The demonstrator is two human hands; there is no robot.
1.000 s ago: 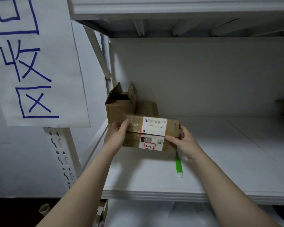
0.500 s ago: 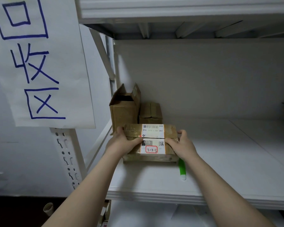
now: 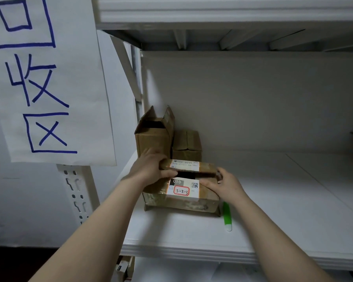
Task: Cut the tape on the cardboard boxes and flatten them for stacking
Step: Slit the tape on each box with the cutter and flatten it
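Note:
A low cardboard box (image 3: 181, 202) with a white label marked 3-3-3 lies on the white shelf (image 3: 273, 200). Its top seam is split and a dark gap shows between the two flaps. My left hand (image 3: 151, 169) grips the far flap (image 3: 189, 165) at its left end and lifts it. My right hand (image 3: 222, 186) holds the near flap at the box's right end, thumb by the gap. A green utility knife (image 3: 226, 215) lies on the shelf just right of the box, under my right wrist.
Behind stand a taller open cardboard box (image 3: 153, 137) and a small closed box (image 3: 186, 145) against the back wall. A paper sign (image 3: 43, 78) with blue writing hangs at left by the perforated shelf post (image 3: 75, 192). Bare shelf stretches right.
The box has been set down flat on the shelf. Its top flaps, closed a second ago, have been parted, with my left hand raising the far flap.

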